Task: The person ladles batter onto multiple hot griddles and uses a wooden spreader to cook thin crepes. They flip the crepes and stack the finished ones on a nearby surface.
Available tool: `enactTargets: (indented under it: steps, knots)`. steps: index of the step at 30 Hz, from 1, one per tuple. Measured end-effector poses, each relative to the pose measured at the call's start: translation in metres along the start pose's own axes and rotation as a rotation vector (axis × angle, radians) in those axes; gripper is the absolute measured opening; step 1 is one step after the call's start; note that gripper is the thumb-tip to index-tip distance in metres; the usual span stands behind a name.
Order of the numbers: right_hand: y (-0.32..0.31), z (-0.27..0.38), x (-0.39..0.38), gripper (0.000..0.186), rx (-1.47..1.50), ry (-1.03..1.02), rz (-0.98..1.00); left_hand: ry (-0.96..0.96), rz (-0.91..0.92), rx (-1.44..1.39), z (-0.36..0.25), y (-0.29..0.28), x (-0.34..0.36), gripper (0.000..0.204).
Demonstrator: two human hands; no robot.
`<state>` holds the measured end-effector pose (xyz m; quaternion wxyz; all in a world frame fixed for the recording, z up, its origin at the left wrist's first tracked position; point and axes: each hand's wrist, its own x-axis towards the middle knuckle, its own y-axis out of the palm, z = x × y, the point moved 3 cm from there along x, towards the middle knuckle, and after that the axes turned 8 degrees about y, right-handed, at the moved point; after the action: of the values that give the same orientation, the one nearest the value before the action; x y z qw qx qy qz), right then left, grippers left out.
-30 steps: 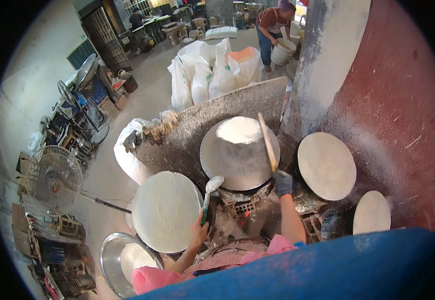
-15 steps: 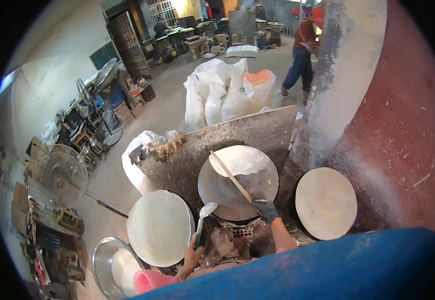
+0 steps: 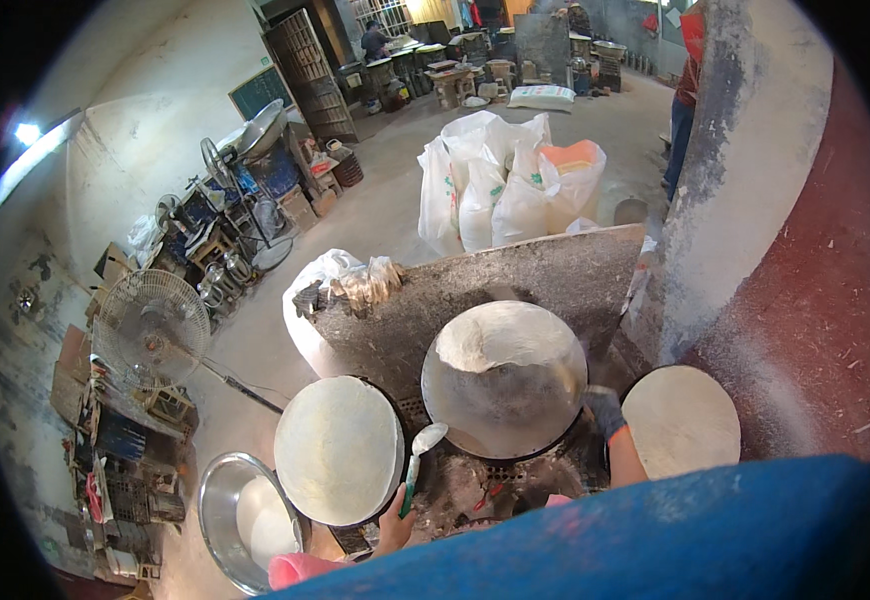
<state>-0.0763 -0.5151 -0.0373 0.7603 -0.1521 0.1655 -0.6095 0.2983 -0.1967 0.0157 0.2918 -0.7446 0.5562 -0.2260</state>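
My left hand is closed round the green handle of a ladle, whose pale, batter-coated bowl is raised between two pans. At the right rim of the middle round pan, my right hand in a dark glove is curled closed. The wooden stick in it is smeared by motion and hard to make out. Pale batter covers the far part of that pan, with an uneven near edge. Another round pan on the left and one on the right are each covered by a pale, flat layer.
A steel basin with white batter stands at lower left. Behind the pans rises a board with gloves on its top edge. Beyond are white sacks. A standing fan is left; a pillar partly hides a person.
My right hand has swung to the middle pan's right rim, and the batter lies differently across its far part. My view has shifted left. The ladle stays raised. The person has moved behind the pillar.
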Motion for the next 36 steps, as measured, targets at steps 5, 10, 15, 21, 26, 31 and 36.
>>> enactTargets:
  steps: [5,10,15,21,26,31,36]
  knots:
    - [-0.002,-0.023,0.018,0.017,0.306,0.511,0.277,-0.044,0.005,0.065,0.0,0.003,-0.002,0.066]
    - [-0.003,-0.007,0.019,0.017,-0.241,-0.432,0.357,-0.06,-0.009,0.031,-0.004,0.005,-0.003,0.067]
    - [-0.003,-0.007,0.079,0.007,0.251,0.305,0.334,-0.23,0.059,-0.044,-0.008,0.007,-0.001,0.067]
    - [-0.005,0.014,0.037,0.01,-0.354,-1.115,0.376,-0.177,0.038,-0.01,-0.013,0.001,-0.007,0.065]
    - [-0.004,0.004,0.104,0.031,0.17,0.009,0.292,-0.288,0.098,-0.009,-0.005,-0.006,-0.028,0.065]
    - [0.021,0.018,0.115,0.018,-0.671,-0.153,0.621,-0.121,0.122,-0.109,0.01,-0.009,-0.044,0.064]
    - [-0.015,-0.002,0.052,0.015,-0.28,-0.258,0.755,-0.308,0.24,-0.071,0.024,-0.01,-0.069,0.076]
